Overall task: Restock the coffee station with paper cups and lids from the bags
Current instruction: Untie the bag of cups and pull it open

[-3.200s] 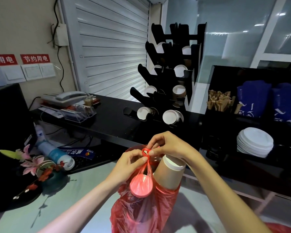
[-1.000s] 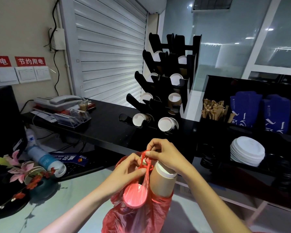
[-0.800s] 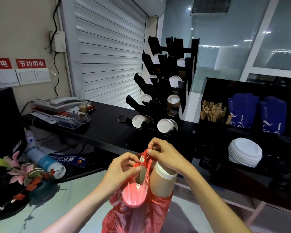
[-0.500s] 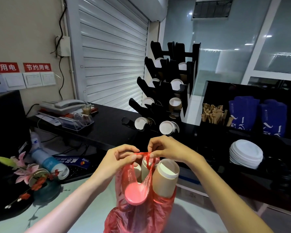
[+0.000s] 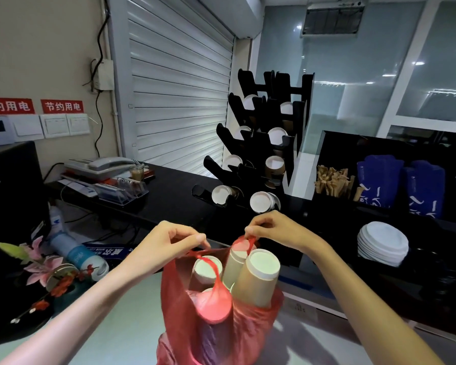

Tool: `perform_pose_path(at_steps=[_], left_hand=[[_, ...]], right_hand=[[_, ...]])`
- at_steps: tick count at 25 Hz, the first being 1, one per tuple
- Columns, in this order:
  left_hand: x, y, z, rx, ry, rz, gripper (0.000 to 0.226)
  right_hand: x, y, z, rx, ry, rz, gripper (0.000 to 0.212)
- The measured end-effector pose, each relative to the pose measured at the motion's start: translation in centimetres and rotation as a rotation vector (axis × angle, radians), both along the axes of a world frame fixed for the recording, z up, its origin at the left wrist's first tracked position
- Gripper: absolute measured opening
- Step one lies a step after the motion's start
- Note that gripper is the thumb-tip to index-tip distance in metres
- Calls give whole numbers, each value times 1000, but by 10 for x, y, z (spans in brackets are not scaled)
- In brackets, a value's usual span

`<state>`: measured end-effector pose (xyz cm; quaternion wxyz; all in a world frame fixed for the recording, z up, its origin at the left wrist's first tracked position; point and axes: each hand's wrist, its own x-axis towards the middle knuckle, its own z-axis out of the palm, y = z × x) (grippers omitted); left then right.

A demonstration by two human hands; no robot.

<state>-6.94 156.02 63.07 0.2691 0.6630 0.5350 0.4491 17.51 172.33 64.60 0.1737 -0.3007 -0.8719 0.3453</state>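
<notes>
Opening a thin red plastic bag (image 5: 216, 320) of stacked brown paper cups (image 5: 257, 277).
Head view: left hand (image 5: 166, 243) and right hand (image 5: 271, 227) each pinch a bag handle, spreading the mouth; cup stacks stand upright just below both hands, nearer the right, on the pale table (image 5: 121, 327).

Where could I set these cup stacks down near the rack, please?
The black counter is bare between the clear tray and the cup rack. The pale worktop left of the red bag is free too. It is crowded by the lids, the blue sleeves and the flowers.
</notes>
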Motion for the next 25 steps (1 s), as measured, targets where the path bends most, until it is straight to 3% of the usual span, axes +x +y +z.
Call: perform_pose_path(at_steps=[4, 10, 17, 25], left_hand=[[-25, -5, -2, 8, 243, 117, 39], [-63, 6, -9, 85, 286, 292, 66], [-87, 22, -14, 143, 460, 380, 58], [-102, 44, -12, 251, 480, 484, 59]], right_hand=[[12, 2, -4, 49, 20, -65, 18], [34, -3, -4, 230, -112, -124, 13], [56, -23, -6, 167, -105, -73, 18], [55, -54, 4, 222, 42, -34, 35]])
